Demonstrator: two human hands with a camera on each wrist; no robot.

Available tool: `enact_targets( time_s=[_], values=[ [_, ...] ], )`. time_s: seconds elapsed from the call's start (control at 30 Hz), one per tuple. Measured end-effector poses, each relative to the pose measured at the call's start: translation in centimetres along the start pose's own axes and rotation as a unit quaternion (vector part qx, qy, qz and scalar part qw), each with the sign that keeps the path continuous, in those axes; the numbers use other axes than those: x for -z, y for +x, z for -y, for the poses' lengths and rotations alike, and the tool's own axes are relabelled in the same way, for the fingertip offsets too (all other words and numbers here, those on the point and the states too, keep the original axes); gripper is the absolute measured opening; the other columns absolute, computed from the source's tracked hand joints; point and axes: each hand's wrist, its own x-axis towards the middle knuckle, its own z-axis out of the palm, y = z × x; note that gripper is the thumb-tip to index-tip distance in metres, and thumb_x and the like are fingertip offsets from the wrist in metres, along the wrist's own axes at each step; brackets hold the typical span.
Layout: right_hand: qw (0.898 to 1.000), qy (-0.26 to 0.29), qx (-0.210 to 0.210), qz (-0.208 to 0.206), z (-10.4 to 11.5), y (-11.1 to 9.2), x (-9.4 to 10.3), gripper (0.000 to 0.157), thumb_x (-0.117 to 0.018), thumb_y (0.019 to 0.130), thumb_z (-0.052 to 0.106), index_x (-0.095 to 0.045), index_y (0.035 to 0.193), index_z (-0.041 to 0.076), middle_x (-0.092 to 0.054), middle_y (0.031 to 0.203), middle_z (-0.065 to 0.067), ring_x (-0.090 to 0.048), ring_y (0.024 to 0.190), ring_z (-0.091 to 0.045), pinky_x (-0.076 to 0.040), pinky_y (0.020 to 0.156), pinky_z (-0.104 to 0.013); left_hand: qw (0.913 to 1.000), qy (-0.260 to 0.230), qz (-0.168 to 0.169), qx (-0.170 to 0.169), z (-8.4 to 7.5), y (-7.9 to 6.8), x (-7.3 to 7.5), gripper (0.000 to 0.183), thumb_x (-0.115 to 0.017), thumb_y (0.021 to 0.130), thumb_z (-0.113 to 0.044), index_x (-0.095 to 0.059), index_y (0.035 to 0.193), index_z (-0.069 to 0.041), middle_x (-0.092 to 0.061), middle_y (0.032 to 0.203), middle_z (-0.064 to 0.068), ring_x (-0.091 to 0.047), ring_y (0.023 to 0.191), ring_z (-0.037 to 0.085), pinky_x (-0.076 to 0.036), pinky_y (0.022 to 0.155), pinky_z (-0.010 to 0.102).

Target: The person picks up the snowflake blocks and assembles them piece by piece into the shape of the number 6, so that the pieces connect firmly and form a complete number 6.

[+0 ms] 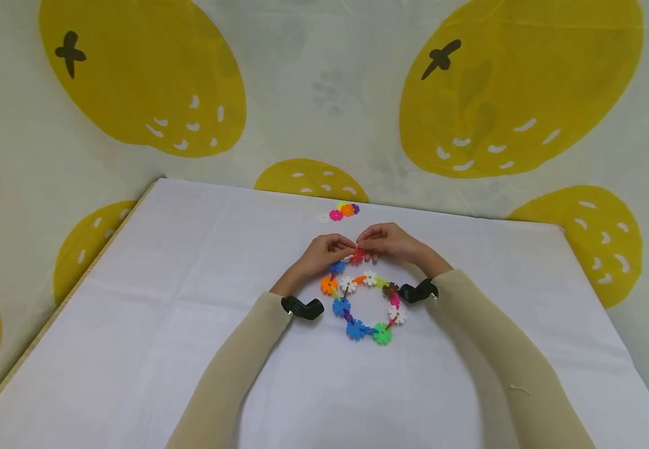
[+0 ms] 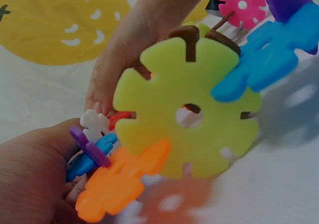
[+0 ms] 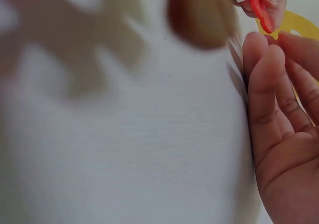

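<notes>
Flower-shaped slotted plastic discs link into a ring with a side chain on the white table. My left hand (image 1: 321, 254) grips the chain's far end around a white disc (image 2: 94, 123), beside a blue disc (image 1: 337, 267). A red disc (image 1: 357, 255) stands at that end, between the hands. My right hand (image 1: 396, 243) has thumb and fingertips together at the red disc's edge, seeming to pinch it; the fingers partly hide the contact. Close to the left wrist camera are a yellow-green disc (image 2: 149, 94) and an orange disc (image 2: 112, 189).
Several loose discs lie near the table's back edge, among them a pink disc (image 1: 336, 215) and an orange disc (image 1: 347, 210). The ring's green disc (image 1: 383, 334) lies nearest me. A fruit-patterned cloth (image 1: 324, 93) hangs behind the table (image 1: 133, 349).
</notes>
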Motion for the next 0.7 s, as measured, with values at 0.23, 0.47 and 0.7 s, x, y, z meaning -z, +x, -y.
enact_targets(
  time_s=[0.23,0.47,0.7],
  values=[
    [0.998,-0.055,-0.005,-0.011,0.8,1.5,1.0,0.026,-0.065,0.095,0.016,-0.064,0.113,-0.003,-0.069,0.084,-0.011,-0.063,0.068,-0.020,-0.055,0.065,-0.026,0.9999,-0.008,0.005,-0.002,0.0,-0.1,0.2,0.026,-0.066,0.094,-0.018,-0.068,0.115,-0.002,-0.070,0.105,0.010,-0.063,0.085,0.017,-0.052,0.080,0.023],
    [0.995,-0.096,-0.009,-0.025,1.7,2.2,2.2,0.025,-0.066,0.094,0.014,-0.065,0.111,-0.005,-0.068,0.084,-0.012,-0.062,0.070,-0.019,-0.055,0.067,-0.025,0.9999,0.006,0.008,-0.007,0.2,0.1,0.2,0.025,-0.065,0.095,-0.020,-0.068,0.115,-0.004,-0.070,0.104,0.008,-0.063,0.085,0.015,-0.052,0.081,0.022],
    [0.987,-0.105,0.001,-0.124,2.0,3.9,1.9,0.029,-0.069,0.092,0.018,-0.065,0.112,-0.003,-0.067,0.086,-0.006,-0.058,0.071,-0.016,-0.050,0.067,-0.022,1.0000,0.001,0.006,-0.006,0.1,0.5,0.0,0.024,-0.066,0.095,-0.020,-0.069,0.114,-0.005,-0.070,0.102,0.008,-0.063,0.083,0.015,-0.052,0.079,0.022]
  ],
)
